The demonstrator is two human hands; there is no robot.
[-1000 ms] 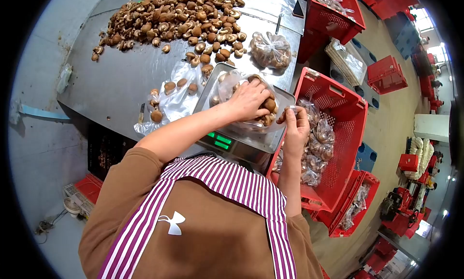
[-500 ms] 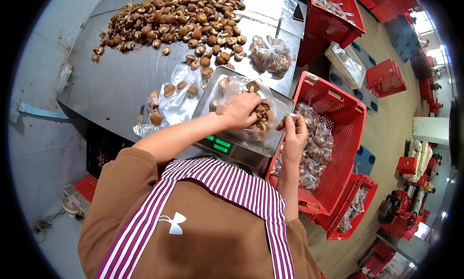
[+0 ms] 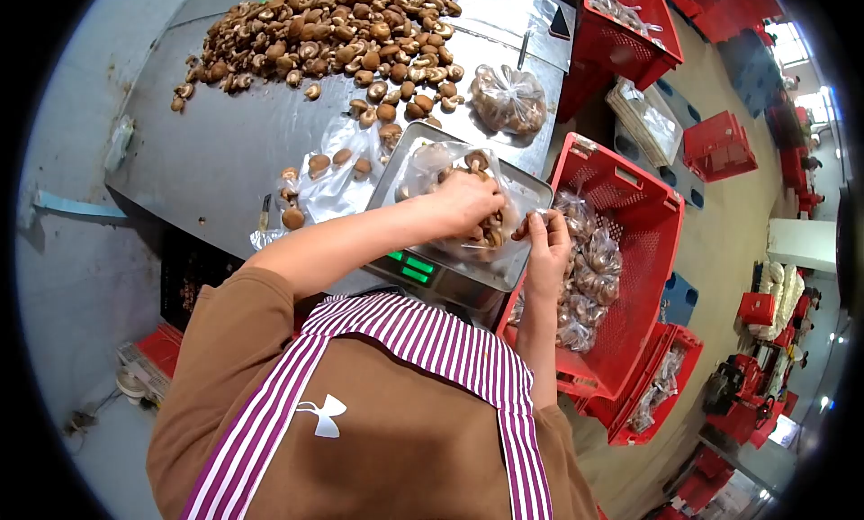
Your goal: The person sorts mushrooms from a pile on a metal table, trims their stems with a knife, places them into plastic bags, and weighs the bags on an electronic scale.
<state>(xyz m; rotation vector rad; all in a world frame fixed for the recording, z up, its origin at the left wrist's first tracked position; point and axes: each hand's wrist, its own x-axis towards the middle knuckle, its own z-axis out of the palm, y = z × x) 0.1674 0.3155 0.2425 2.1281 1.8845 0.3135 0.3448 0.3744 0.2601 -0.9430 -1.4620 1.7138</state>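
Clear bag (image 3: 418, 176) — brown mushrooms (image 3: 492, 235) inside

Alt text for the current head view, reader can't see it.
Left hand reaches into a clear plastic bag of brown mushrooms on a digital scale, right hand at its edge. A mushroom heap covers part of the metal table; a red crate of filled bags stands right.

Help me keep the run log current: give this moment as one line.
left hand: at mushrooms in bag | right hand: pinching bag's edge | bag: on scale | closed bag: on table
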